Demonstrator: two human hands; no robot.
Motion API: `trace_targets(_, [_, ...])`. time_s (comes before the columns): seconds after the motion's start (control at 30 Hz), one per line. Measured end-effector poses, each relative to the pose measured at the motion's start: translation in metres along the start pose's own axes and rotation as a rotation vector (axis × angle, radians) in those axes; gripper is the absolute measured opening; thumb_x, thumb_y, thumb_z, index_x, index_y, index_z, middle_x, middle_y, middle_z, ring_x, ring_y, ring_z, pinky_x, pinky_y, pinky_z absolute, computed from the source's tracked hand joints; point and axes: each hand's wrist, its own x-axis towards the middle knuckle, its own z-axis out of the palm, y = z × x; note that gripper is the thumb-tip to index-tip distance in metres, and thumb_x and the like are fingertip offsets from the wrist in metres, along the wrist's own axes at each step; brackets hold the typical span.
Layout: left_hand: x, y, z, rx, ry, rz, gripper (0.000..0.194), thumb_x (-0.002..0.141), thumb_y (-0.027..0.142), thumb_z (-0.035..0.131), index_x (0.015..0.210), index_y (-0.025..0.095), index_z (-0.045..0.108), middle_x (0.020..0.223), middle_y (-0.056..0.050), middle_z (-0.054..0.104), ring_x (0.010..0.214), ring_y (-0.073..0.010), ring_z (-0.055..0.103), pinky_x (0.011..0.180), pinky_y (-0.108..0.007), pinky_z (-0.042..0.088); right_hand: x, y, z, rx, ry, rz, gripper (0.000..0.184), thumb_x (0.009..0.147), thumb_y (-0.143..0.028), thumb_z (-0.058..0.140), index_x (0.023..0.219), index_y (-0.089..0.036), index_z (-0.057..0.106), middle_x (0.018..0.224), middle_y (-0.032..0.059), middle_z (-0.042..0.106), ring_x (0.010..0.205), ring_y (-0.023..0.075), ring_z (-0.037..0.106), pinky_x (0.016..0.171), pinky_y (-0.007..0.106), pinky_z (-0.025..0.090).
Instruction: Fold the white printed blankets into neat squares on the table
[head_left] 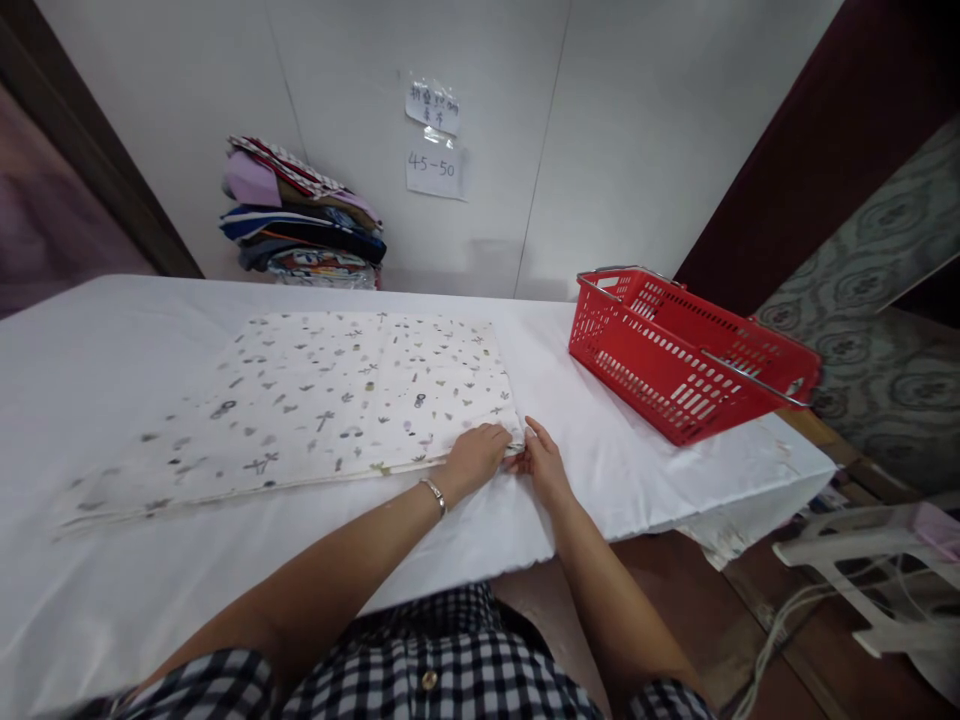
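A white cloth (360, 390) printed with small grey, green and purple motifs lies folded in layers on the white-covered table (600, 480). Its near right corner is between my two hands. My left hand (477, 458), with a silver bracelet at the wrist, lies over the near edge, its fingers curled on the corner. From the right side, my right hand (543, 466) pinches the same corner, thumb up and the other fingers partly hidden beneath. The cloth's far left end spreads flat and away from both hands.
A red plastic basket (637, 360) with metal handles stands at the table's right end. Folded fabrics (307, 215) are stacked against the back wall, near paper signs (435, 170). A white stool (862, 560) and loose cables (780, 620) are on the floor at right.
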Motion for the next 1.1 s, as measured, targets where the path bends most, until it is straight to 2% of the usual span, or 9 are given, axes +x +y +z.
trace_targets(0.23, [-0.007,-0.005,0.004,0.003,-0.012,-0.018,0.014,0.088,0.018,0.046,0.097,0.019,0.056,0.100,-0.006,0.061,0.097,-0.0196,0.055,0.080,-0.033,0.044,-0.001,0.002,0.000,-0.038,-0.026,-0.044,0.080,0.063,-0.033,0.073,0.133,-0.017,0.038,0.058,-0.0067,0.059,0.050,0.0140,0.060,0.045,0.024,0.047])
trace_targets(0.47, [-0.041,-0.031,0.004,0.034,0.022,-0.131,0.027,0.085,0.010,0.045,0.106,0.019,0.058,0.107,-0.006,0.063,0.102,-0.0206,0.055,0.086,-0.036,0.043,-0.004,0.003,-0.003,-0.067,0.012,-0.031,0.076,0.062,-0.031,0.073,0.130,-0.017,0.041,0.059,-0.0062,0.060,0.052,0.0153,0.061,0.045,0.025,0.047])
trace_targets(0.63, [-0.077,-0.064,-0.013,0.055,0.053,-0.257,0.042,0.078,0.001,0.042,0.111,0.020,0.059,0.112,-0.007,0.062,0.106,-0.0202,0.054,0.092,-0.038,0.042,-0.007,0.003,-0.006,-0.077,0.017,-0.027,0.073,0.063,-0.031,0.073,0.129,-0.018,0.044,0.061,-0.0042,0.062,0.055,0.0157,0.061,0.047,0.025,0.047])
trace_targets(0.87, [-0.134,-0.107,-0.048,0.127,0.097,-0.390,0.051,0.070,0.003,0.047,0.117,0.018,0.055,0.120,-0.009,0.059,0.114,-0.0237,0.051,0.099,-0.042,0.037,-0.008,0.005,-0.007,-0.085,0.032,-0.025,0.071,0.062,-0.032,0.076,0.126,-0.020,0.046,0.063,-0.0030,0.064,0.057,0.0165,0.062,0.048,0.026,0.048])
trace_targets(0.97, [-0.150,-0.116,-0.056,0.139,0.118,-0.426,0.046,0.069,0.003,0.047,0.112,0.017,0.057,0.118,-0.010,0.059,0.114,-0.0241,0.051,0.098,-0.041,0.038,-0.009,0.003,-0.006,-0.083,0.033,-0.031,0.068,0.062,-0.031,0.075,0.124,-0.021,0.047,0.062,-0.0042,0.063,0.056,0.0158,0.062,0.048,0.025,0.048])
trace_targets(1.1, [-0.159,-0.116,-0.060,0.136,0.140,-0.425,0.039,0.068,0.001,0.044,0.102,0.015,0.057,0.112,-0.011,0.061,0.108,-0.0229,0.053,0.095,-0.039,0.040,-0.009,0.003,-0.004,-0.097,0.050,-0.035,0.067,0.063,-0.030,0.074,0.124,-0.020,0.048,0.060,-0.0042,0.062,0.056,0.0158,0.062,0.046,0.024,0.048])
